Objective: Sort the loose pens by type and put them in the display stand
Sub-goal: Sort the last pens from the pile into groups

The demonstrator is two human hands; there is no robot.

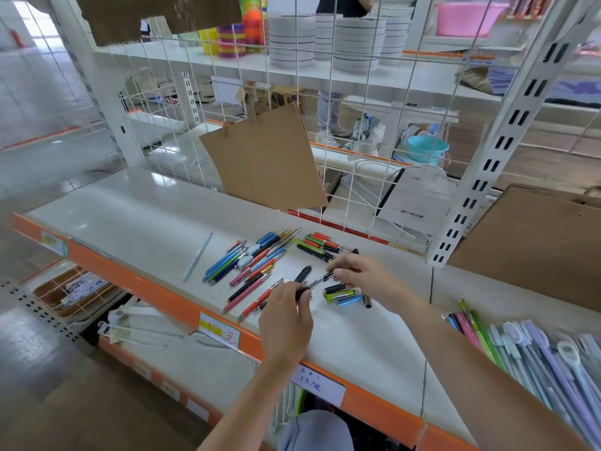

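- In the head view, we see our left hand point(286, 317) at lower centre of the frame, fingers curled round the lower end of a black pen with a clear barrel point(317, 282).
- Our right hand point(361, 275), just right of centre, pinches the upper end of that same pen between thumb and fingertips, so both hands hold it, lifted slightly above the white shelf point(130, 222).
- The loose pens point(250, 262) lie in a spread at the centre of the frame, on the shelf: blue, green and pink ones fanned to the left, and red-orange and black ones nearer our left hand.
- A second cluster of red, green and black pens point(317, 244) lies just above our right hand.
- A single pale blue pen point(198, 257) lies apart, left of the main spread.
- A black pen cap point(302, 274) lies on the shelf between our two hands, just above the held pen.
- Short green, blue and black pieces point(341, 295) lie below our right hand; we cannot tell whether they are caps or short markers.
- At lower right, a bundle of long pastel pens point(533, 353) lies packed side by side.
- A brown paper bag point(266, 157) hangs on the white wire grid point(357, 92) above the pens.
- The shelf's orange front edge point(146, 288) carries handwritten price labels point(221, 333).
- We cannot pick out a display stand with certainty.
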